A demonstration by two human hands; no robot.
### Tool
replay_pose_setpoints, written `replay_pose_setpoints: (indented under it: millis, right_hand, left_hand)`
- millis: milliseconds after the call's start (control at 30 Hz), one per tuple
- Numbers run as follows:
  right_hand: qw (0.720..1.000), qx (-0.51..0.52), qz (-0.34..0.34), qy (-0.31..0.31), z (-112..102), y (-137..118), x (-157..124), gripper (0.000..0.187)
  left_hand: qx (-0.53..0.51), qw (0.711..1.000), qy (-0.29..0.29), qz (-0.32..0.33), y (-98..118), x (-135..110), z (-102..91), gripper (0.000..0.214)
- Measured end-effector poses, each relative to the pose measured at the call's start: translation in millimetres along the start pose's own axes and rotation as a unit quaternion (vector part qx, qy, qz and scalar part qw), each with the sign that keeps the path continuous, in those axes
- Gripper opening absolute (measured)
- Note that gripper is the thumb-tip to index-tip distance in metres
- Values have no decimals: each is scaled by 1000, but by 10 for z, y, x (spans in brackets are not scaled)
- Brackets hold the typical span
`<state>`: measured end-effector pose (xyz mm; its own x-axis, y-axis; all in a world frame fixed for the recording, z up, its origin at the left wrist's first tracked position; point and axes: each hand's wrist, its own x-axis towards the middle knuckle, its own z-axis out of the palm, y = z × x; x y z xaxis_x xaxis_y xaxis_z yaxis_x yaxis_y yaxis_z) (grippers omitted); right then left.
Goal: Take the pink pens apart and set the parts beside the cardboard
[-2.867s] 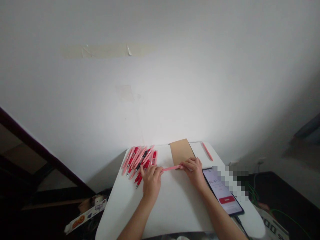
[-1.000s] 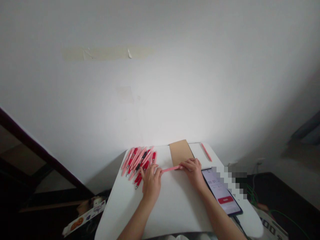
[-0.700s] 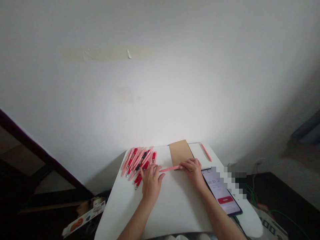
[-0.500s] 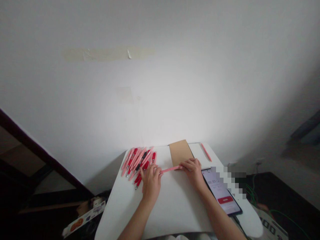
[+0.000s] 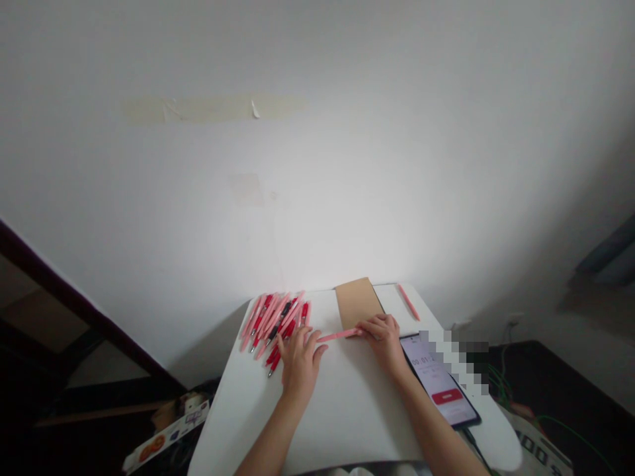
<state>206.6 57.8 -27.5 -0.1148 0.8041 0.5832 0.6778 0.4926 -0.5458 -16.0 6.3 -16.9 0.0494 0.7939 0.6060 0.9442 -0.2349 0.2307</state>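
A slim pink pen lies crosswise between my two hands, over the near edge of a brown notebook. My right hand pinches its right end. At the pen's left end, my left hand has its thumb and fingers apart; whether a fingertip still touches the pen I cannot tell. Just beyond and left of that hand lies a loose pile of pink, red and black pens, partly covered by my fingers.
All this rests on a small white table set against a wall. A single pink pen lies at the back right. To the right of my right wrist is a phone with a timer on its screen and a cable at its near end.
My left thumb has come away from the pen's left end and the fingers have spread. My right hand keeps its pinch, almost unmoved.
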Motion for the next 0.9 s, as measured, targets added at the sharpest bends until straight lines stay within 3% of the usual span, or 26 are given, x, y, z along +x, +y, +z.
replay_pose_setpoints:
  millis: [400,633,900]
  right_hand:
    - [1000,-15,-1,-9,1,-10,9,19]
    - [1000,-13,-2,-5,4,12,5,17]
    - [1000,-6,7,-9,11,9,5,16]
  left_hand:
    - [0,999,-32,-24,25,14,-35,18]
    - [-4,1000,-5,-12,-26,2,17,24]
    - [-7,999,-21,-35,3,7,-18,15]
